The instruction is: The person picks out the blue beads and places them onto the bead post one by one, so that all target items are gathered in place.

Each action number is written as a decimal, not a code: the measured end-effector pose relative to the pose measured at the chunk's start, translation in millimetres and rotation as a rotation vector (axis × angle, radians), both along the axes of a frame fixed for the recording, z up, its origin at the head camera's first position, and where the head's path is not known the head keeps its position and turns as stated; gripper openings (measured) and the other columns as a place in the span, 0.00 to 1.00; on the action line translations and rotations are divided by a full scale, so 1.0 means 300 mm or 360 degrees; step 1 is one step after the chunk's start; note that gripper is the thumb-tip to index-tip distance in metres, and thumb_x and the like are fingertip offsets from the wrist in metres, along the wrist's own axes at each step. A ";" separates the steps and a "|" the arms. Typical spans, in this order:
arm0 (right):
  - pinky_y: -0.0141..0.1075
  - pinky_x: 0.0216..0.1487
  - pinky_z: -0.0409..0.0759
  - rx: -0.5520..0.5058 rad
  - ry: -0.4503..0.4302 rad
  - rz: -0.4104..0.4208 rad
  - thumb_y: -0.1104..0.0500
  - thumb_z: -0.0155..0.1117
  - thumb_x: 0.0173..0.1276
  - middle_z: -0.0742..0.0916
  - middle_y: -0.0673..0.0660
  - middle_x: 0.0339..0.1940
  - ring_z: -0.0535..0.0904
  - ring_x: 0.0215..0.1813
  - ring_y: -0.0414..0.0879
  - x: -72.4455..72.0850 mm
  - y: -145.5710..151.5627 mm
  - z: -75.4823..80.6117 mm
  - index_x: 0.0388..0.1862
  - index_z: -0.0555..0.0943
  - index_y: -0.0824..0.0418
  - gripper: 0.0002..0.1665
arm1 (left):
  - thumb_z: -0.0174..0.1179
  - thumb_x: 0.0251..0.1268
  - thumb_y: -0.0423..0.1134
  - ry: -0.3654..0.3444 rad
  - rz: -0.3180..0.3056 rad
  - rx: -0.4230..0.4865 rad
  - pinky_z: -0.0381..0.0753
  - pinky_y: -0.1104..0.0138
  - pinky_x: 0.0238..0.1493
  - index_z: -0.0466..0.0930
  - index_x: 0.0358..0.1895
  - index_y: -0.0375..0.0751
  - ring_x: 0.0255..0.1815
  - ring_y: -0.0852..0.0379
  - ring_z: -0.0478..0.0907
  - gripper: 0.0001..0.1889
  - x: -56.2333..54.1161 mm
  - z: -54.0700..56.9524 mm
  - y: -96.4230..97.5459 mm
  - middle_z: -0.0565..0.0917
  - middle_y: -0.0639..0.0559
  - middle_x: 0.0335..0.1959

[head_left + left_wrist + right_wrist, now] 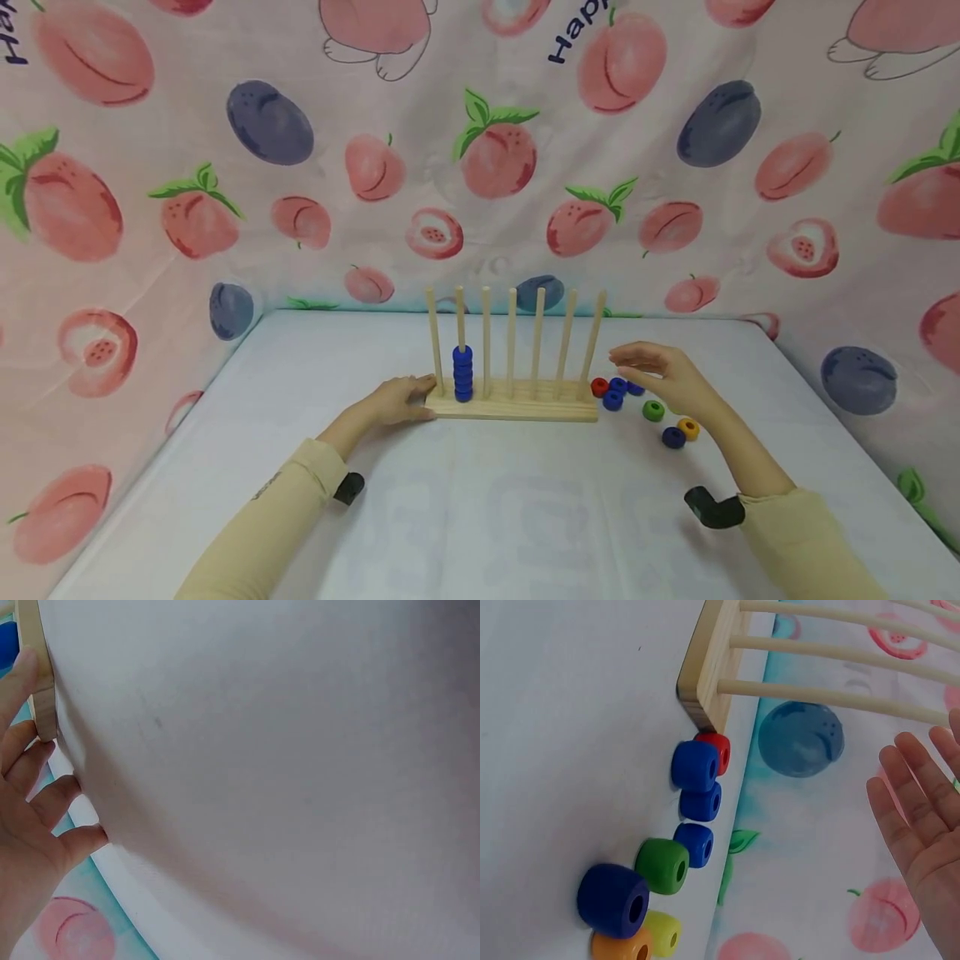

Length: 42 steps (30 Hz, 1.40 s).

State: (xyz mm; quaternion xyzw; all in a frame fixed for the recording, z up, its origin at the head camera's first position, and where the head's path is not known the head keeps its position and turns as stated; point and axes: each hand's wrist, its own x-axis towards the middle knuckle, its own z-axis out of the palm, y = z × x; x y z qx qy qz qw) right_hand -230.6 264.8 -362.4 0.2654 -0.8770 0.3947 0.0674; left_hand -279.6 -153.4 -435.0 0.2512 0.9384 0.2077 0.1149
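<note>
Beige sleeves [262,525], peg rack [513,409] between both hands [393,400] [670,377]

I count one left hand [396,401], one right hand [666,375], one wooden rack [510,407], seven pegs [512,340], one stack of blue beads [462,374], and eight loose beads [612,401]: three blue [692,766], one dark blue [607,898], one red [718,742], one green [657,864], one orange [617,947], one yellow [660,930].

Cut-off “Happ” [579,30] on fruit-print backdrop [480,67]; “Hap” [11,33] upper left
</note>
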 end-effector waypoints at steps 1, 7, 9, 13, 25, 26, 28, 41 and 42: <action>0.16 0.50 0.73 0.0007 0.0009 -0.0005 0.65 0.59 0.67 0.85 0.66 0.48 0.77 0.47 0.23 -0.001 0.005 -0.003 0.51 0.78 0.69 0.15 | 0.62 0.61 0.46 -0.0006 0.0003 0.0008 0.57 0.44 0.70 0.62 0.68 0.33 0.69 0.32 0.60 0.35 0.000 0.000 0.000 0.65 0.38 0.69; 0.15 0.49 0.72 0.0070 0.0010 -0.0046 0.64 0.58 0.68 0.85 0.65 0.47 0.78 0.46 0.27 -0.007 0.037 -0.010 0.50 0.78 0.68 0.14 | 0.62 0.62 0.46 0.0000 -0.0001 0.0003 0.58 0.44 0.70 0.62 0.68 0.33 0.69 0.33 0.61 0.35 0.000 0.007 -0.001 0.65 0.38 0.69; 0.15 0.49 0.72 0.0080 -0.0001 -0.0058 0.64 0.58 0.68 0.85 0.65 0.47 0.78 0.46 0.29 -0.010 0.046 -0.012 0.51 0.78 0.69 0.14 | 0.62 0.62 0.46 0.0015 0.0000 -0.0008 0.58 0.44 0.70 0.62 0.68 0.32 0.69 0.34 0.61 0.35 0.000 0.011 0.000 0.65 0.38 0.69; 0.23 0.50 0.78 0.0123 -0.0020 -0.0087 0.65 0.58 0.68 0.85 0.66 0.48 0.81 0.48 0.42 -0.013 0.060 -0.015 0.51 0.78 0.69 0.15 | 0.61 0.62 0.46 0.0023 0.0009 -0.0017 0.59 0.45 0.69 0.62 0.68 0.33 0.69 0.34 0.62 0.34 -0.002 0.014 0.001 0.65 0.38 0.69; 0.60 0.57 0.74 0.0273 -0.0119 -0.0207 0.62 0.62 0.66 0.79 0.72 0.57 0.74 0.57 0.67 -0.049 0.094 -0.092 0.60 0.71 0.70 0.25 | 0.62 0.62 0.47 -0.0020 0.0051 -0.0020 0.57 0.43 0.70 0.62 0.68 0.35 0.69 0.33 0.60 0.35 0.005 0.012 0.013 0.64 0.40 0.70; 0.60 0.57 0.74 0.0277 -0.0096 -0.0214 0.63 0.62 0.65 0.78 0.72 0.57 0.73 0.58 0.67 -0.052 0.095 -0.100 0.60 0.71 0.70 0.26 | 0.62 0.62 0.47 -0.0028 0.0057 -0.0018 0.57 0.43 0.70 0.62 0.69 0.35 0.70 0.33 0.59 0.35 0.005 0.011 0.013 0.64 0.41 0.70; 0.61 0.57 0.73 0.0287 -0.0051 -0.0221 0.63 0.63 0.64 0.77 0.73 0.58 0.73 0.58 0.68 -0.058 0.097 -0.114 0.62 0.70 0.70 0.28 | 0.62 0.62 0.47 -0.0032 0.0061 -0.0020 0.56 0.43 0.70 0.62 0.69 0.36 0.70 0.33 0.59 0.35 0.004 0.008 0.014 0.64 0.41 0.70; 0.62 0.59 0.71 0.0347 -0.0183 -0.0193 0.62 0.65 0.63 0.74 0.72 0.62 0.71 0.59 0.69 -0.094 0.117 -0.169 0.63 0.68 0.71 0.31 | 0.62 0.61 0.46 -0.0015 0.0042 -0.0002 0.58 0.43 0.69 0.63 0.68 0.35 0.69 0.33 0.60 0.34 0.008 0.003 0.005 0.65 0.40 0.69; 0.62 0.59 0.71 0.0355 -0.0206 -0.0196 0.62 0.66 0.62 0.74 0.72 0.62 0.70 0.60 0.70 -0.096 0.119 -0.174 0.63 0.68 0.70 0.32 | 0.62 0.61 0.46 -0.0020 0.0049 -0.0004 0.58 0.43 0.70 0.63 0.68 0.35 0.69 0.33 0.60 0.35 0.009 0.003 0.005 0.65 0.40 0.70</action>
